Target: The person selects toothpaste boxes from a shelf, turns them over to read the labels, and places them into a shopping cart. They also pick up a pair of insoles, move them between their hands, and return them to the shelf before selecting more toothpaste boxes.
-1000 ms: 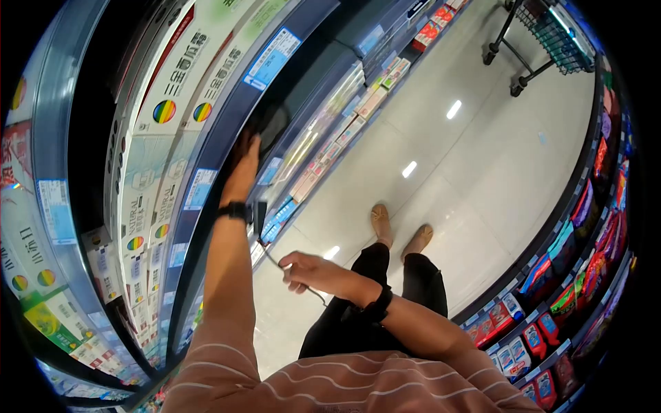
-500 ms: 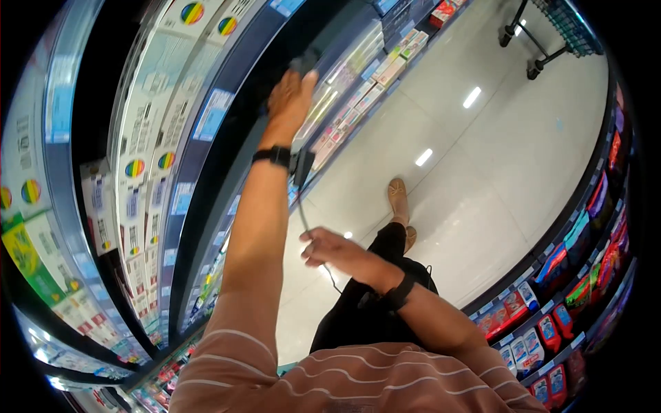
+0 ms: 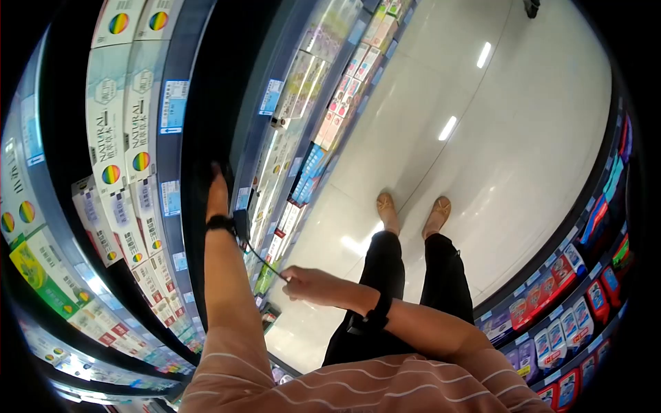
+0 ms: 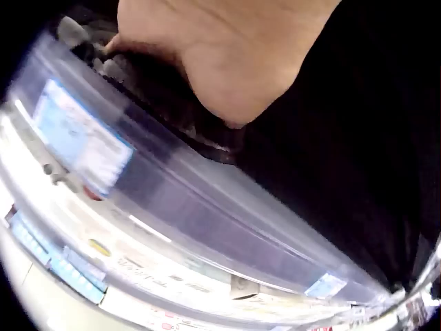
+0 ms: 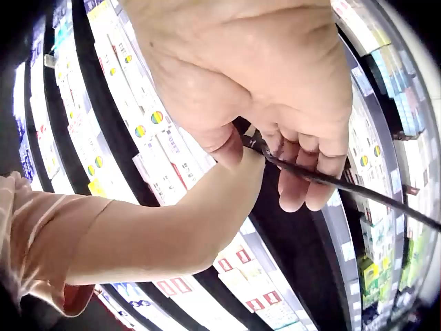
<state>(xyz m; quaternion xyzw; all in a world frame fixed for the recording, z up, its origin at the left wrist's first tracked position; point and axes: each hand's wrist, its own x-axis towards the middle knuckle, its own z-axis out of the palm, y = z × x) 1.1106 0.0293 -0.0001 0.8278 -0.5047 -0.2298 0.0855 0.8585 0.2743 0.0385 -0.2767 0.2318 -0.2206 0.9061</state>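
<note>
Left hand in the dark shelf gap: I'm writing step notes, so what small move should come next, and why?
I'd probably turn the left hand slightly to show its fingers: most are hidden in the left wrist view, so any hold cannot be told, and the dark, partly glossy item beside it, behind the greyish-blue plastic shelf edge, is too blurred to identify.

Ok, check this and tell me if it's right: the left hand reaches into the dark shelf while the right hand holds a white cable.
Not quite: the cable is black, not white, as the right wrist view shows. The right hand holds it, and the left hand reaches into the dark shelf.
</note>
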